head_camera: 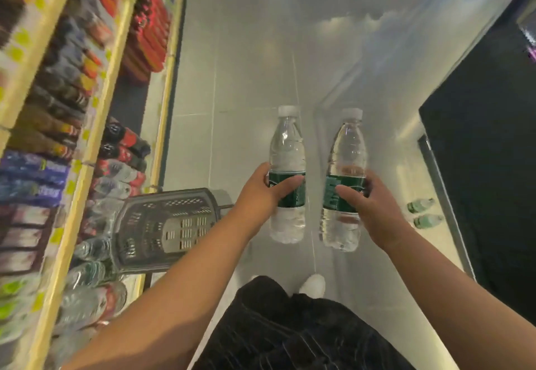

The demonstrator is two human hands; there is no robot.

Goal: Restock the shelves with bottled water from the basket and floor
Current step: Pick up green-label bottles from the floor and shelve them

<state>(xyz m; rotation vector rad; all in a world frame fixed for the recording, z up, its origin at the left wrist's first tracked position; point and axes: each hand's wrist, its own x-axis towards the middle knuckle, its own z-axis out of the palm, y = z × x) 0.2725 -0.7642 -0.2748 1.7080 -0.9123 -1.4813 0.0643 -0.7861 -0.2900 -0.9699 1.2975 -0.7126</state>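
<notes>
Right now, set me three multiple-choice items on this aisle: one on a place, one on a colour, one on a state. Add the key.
1. The grey basket is:
A) beside the drinks shelves on the person's left
B) against the dark cabinet on the right
C) hanging from a hand

2. The labels on the left-hand water bottle and the right-hand water bottle are:
A) red
B) blue
C) green

3. Those two bottles are:
A) uncapped
B) capped, one gripped in each hand
C) lying on the floor

Key: 1 A, its rim meets the shelf edge. 2 C, green bands show under the left hand and the right hand. 3 B, both have white caps on.
</notes>
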